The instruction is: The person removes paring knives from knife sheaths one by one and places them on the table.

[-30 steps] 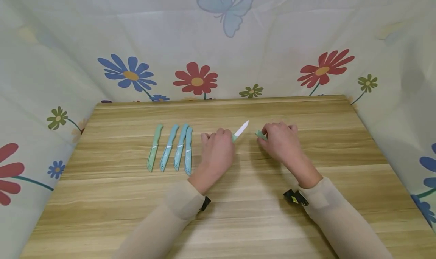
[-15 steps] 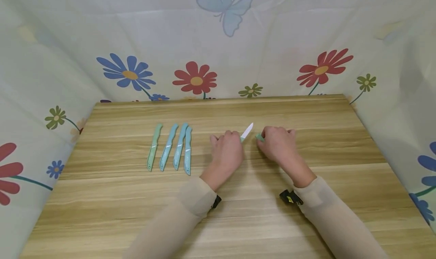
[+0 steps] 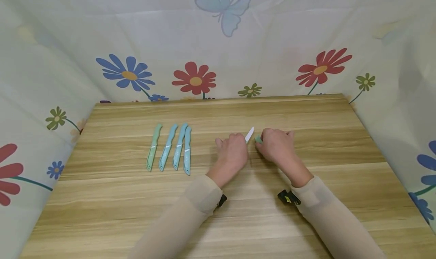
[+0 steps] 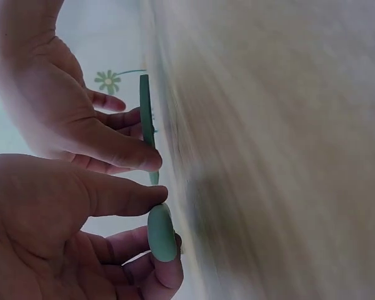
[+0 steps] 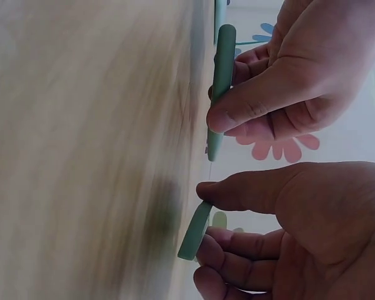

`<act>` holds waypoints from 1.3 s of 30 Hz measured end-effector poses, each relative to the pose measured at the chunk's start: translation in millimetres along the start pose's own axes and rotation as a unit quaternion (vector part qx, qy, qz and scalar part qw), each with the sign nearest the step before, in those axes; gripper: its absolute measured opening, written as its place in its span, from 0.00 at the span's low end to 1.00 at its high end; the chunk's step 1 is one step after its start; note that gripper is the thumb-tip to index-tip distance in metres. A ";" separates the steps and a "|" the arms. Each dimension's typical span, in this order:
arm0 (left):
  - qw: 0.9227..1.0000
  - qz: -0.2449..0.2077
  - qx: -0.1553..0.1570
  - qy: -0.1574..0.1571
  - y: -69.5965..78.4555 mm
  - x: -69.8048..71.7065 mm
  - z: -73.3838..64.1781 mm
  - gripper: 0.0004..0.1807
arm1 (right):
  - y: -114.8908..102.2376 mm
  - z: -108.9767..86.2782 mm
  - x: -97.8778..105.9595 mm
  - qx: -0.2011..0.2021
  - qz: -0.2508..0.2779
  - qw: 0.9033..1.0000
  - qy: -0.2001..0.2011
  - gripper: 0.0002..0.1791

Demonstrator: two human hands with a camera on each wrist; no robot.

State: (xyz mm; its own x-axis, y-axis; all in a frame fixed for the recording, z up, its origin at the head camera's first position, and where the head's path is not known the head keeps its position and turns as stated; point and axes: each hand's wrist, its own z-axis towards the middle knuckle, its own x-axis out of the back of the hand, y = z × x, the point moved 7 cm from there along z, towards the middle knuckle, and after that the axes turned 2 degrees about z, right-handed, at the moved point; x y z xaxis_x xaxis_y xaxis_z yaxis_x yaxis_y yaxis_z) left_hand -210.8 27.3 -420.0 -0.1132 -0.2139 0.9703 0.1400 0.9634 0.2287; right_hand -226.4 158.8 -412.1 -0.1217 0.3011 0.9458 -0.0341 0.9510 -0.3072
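My left hand (image 3: 232, 154) pinches the green handle of a paring knife (image 3: 249, 134), its white blade bare and angled up and to the right. In the left wrist view the rounded handle end (image 4: 162, 236) shows between thumb and fingers. My right hand (image 3: 276, 145) holds a green knife sheath (image 3: 258, 139) between thumb and fingertips. The right wrist view shows this sheath (image 5: 195, 232) tilted, with the knife handle (image 5: 224, 62) in the other hand above it. A small gap separates blade and sheath, both close over the table.
To the left lie a green sheathed knife (image 3: 154, 147) and three blue sheathed knives (image 3: 168, 147), side by side; the two rightmost blue ones touch at the handles. The wooden table (image 3: 102, 213) meets a flower-printed cloth (image 3: 272, 43) at its back and sides.
My left hand has moved right with the knife, bringing the blade closer to the sheath. The right hand has shifted slightly left and nearer. The row of sheathed knives stays put.
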 end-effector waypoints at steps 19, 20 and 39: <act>0.998 -0.042 -0.007 -0.052 2.1 -8.3 1.0 0.07 | 0.0 1.4 -10.3 -0.008 0.003 1.000 -0.030 0.26; 0.998 -0.043 -0.006 -0.053 1.9 -8.3 1.2 0.08 | -0.3 1.4 -10.2 -0.007 0.004 1.000 -0.029 0.26; 0.992 -0.107 -0.014 -0.057 -3.2 -6.7 -2.3 0.14 | -4.2 -0.6 -13.5 -0.014 0.011 0.998 -0.058 0.16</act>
State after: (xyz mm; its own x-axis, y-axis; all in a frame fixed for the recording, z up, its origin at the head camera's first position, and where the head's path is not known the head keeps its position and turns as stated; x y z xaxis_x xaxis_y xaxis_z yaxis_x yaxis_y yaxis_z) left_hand -208.2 25.2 -427.0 -0.2546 -0.3916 0.8842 0.1282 0.8926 0.4323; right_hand -224.1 150.8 -423.5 -0.2362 0.3140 0.9196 -0.0019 0.9462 -0.3236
